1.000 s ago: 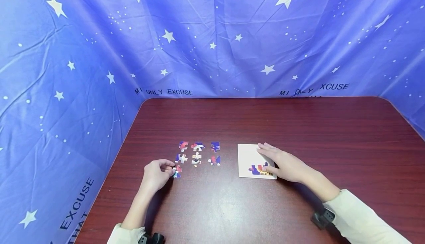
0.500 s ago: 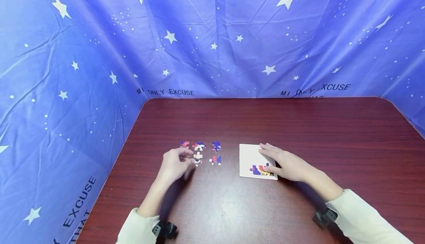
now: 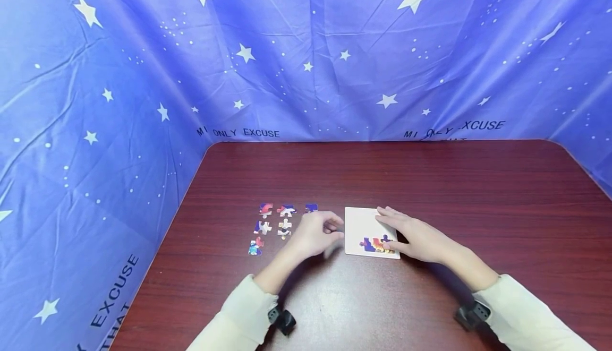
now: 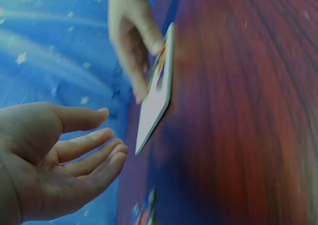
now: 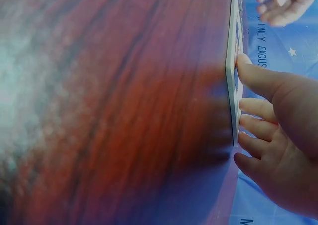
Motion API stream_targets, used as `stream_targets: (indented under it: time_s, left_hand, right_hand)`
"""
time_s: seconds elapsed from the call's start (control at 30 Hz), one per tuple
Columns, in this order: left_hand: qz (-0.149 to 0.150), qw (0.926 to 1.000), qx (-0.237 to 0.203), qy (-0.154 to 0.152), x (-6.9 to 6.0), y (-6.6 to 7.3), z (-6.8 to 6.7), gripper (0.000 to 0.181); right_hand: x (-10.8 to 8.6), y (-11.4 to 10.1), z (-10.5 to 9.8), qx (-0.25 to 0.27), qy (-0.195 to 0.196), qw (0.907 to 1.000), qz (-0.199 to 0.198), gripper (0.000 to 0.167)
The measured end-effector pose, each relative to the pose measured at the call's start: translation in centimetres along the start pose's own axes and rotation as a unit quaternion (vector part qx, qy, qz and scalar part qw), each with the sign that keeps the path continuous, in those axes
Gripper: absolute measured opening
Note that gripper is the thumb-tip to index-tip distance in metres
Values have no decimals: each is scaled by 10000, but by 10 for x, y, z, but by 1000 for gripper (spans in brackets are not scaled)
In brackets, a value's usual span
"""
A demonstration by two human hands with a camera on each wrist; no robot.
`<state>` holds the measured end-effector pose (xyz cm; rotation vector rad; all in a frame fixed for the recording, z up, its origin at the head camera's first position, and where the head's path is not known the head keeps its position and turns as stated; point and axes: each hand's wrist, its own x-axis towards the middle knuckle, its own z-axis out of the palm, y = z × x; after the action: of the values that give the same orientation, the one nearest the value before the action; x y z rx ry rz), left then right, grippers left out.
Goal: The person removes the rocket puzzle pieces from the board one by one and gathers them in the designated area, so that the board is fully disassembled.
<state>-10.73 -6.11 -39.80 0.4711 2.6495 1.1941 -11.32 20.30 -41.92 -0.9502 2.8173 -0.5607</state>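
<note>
My left hand [image 3: 314, 235] hovers just left of the square white puzzle board [image 3: 359, 224]. In the left wrist view the thumb and fingers of that hand [image 4: 69, 160] stand apart with nothing between them. My right hand [image 3: 417, 238] rests on the board's right side, thumb low and fingers along the top. The right wrist view shows its fingertips [image 5: 243, 106] on the board. Several joined puzzle pieces [image 3: 375, 244] in purple, red and yellow lie at the board's lower right, partly under the right thumb.
Loose jigsaw pieces lie left of the board: a red and white one [image 3: 265, 210], a white one [image 3: 284, 228], a blue and red one [image 3: 255, 246] and others. My left hand covers part of that group. A starry blue curtain [image 3: 306, 48] hangs behind the table [image 3: 430, 181].
My left hand has left the blue and red piece at the lower left and swept right over the loose pieces to the board's left edge. My right hand has barely moved.
</note>
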Motion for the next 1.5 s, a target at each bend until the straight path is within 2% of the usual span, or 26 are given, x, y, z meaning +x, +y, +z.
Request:
stream_targets:
  time_s: [0.17,0.33,0.43,0.53,0.93,1.1,1.3,1.4,1.5]
  left_hand:
    - [191,9986,214,-450,12,12,26,25]
    - [342,9928,971,-605,18,18,41,26]
    - [505,9877,1367,-564,19,20,44,26]
    - [578,9842,1572,-567,18,22,44,27]
    - [727,9789,1849,-478,14,26,51,25]
    - [714,9814,1721,-455,13,30,51,22]
    - [485,9889,1352,-388,17,30,52,21]
    - [287,9941,980,-366,19,28,51,19]
    - [87,9986,374,-357,22,27,50,17]
  right_hand:
    - [0,1,1,19,35,10000,-39,61]
    - [1,1,2,49,24,10000,-67,61]
    - [2,1,1,52,15,10000,-60,61]
    - [2,1,0,69,1,10000,-67,61]
    - [0,1,0,143,-11,9999,-77,60]
    - [-1,-2,-1,66,54,9999,-124,59]
    - [3,-6,-2,-136,19,9999,-78,59]
    - [3,-5,-2,-141,78,9998,-102,59]
    - [2,-4,-2,-120,131,9998,-127,60]
